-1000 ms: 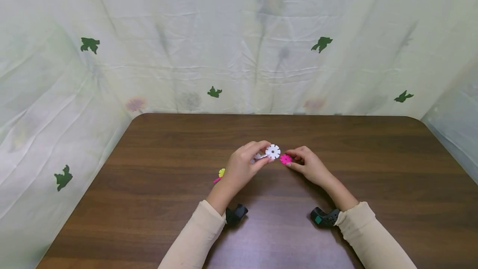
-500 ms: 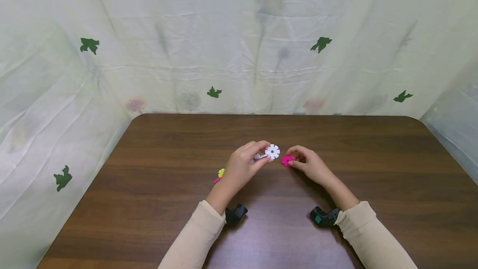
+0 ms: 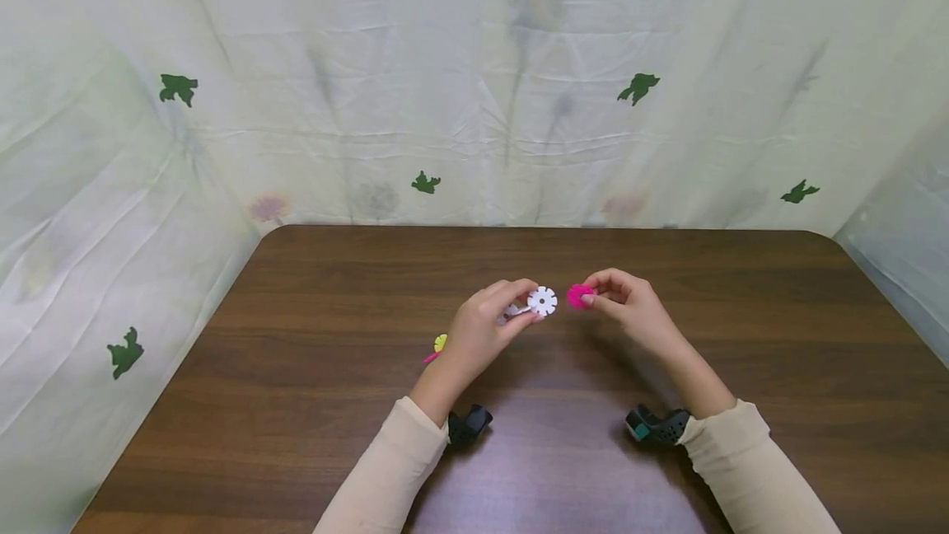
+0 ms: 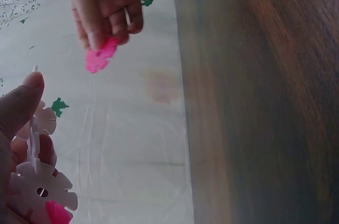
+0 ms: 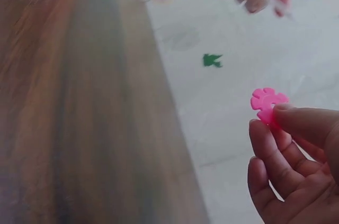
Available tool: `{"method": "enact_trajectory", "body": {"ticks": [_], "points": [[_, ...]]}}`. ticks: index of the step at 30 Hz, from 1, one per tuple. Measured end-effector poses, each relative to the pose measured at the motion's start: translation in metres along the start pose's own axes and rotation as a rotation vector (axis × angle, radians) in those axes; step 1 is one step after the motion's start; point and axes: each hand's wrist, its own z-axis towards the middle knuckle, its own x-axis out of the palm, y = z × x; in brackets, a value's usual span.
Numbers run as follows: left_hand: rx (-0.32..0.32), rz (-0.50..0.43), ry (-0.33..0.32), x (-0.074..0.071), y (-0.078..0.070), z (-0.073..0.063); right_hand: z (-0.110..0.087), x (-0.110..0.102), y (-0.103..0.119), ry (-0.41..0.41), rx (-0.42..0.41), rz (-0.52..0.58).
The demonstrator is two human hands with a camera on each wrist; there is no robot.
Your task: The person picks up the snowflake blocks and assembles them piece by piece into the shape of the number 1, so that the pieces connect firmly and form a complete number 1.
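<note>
My left hand [image 3: 478, 328] grips a chain of white notched snowflake discs [image 3: 549, 302] joined edge to edge. In the left wrist view, the lower white disc [image 4: 25, 182] stands at an angle to the others, and a pink piece [image 4: 58, 212] shows at its edge. Between thumb and fingertips, my right hand [image 3: 633, 310] pinches a pink snowflake disc [image 3: 577, 296], also seen as a pink disc [image 5: 261, 100] in the right wrist view. A small gap separates it from the white disc facing it. My left fingers hide part of the chain.
On the brown wooden table [image 3: 296, 402], just left of my left wrist, lie a yellow disc [image 3: 441, 343] and a pink piece [image 3: 431, 358], partly hidden. A pale patterned curtain [image 3: 460, 89] stands behind the table. Each wrist wears a black device [image 3: 469, 425].
My right hand has moved up and slightly right with the pink disc, widening the gap to the white discs. My left hand has stayed nearly still.
</note>
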Motion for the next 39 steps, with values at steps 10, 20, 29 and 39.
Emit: {"method": "enact_trajectory", "body": {"ticks": [10,20,29,39], "points": [[0.0,0.004,0.007,0.002,0.001,0.0,-0.005,0.0,0.021,-0.015,-0.11,0.065],[0.0,0.015,0.041,0.003,-0.002,0.0,-0.008,0.004,0.028,0.029,-0.23,0.054],[0.02,0.003,0.079,0.004,-0.003,0.0,-0.013,0.007,0.04,0.027,-0.327,0.021],[0.084,-0.051,0.075,0.006,-0.004,0.0,-0.018,0.003,0.059,0.05,-0.437,-0.008]]}}
